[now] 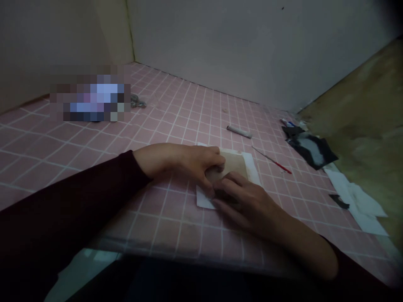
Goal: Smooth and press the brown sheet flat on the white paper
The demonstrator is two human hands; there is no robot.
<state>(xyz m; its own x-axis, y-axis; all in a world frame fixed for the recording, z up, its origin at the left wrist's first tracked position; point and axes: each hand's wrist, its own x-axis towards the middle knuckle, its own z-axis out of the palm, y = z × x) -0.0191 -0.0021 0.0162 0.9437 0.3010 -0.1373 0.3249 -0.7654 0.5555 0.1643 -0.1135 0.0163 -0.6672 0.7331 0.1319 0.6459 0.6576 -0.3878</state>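
A white sheet (pixel 203 202) lies near the front edge of the pink checked table, with a beige piece (pixel 236 161) on top of it. My left hand (pixel 192 163) rests over the left side of the beige piece, its thumb and fingers spread apart on it. From the right, my right hand (pixel 248 197) reaches over the lower part of the beige piece with bent fingers close to my left thumb. Whatever may be between the right fingertips is hidden and dim.
A grey tube (pixel 239 131) and a thin red-handled tool (pixel 277 165) lie beyond the sheet. Black material (pixel 310 149) and white papers (pixel 359 201) are at the right. Scissors (pixel 137 102) lie beside a pixelated object (pixel 97 98) at the back left.
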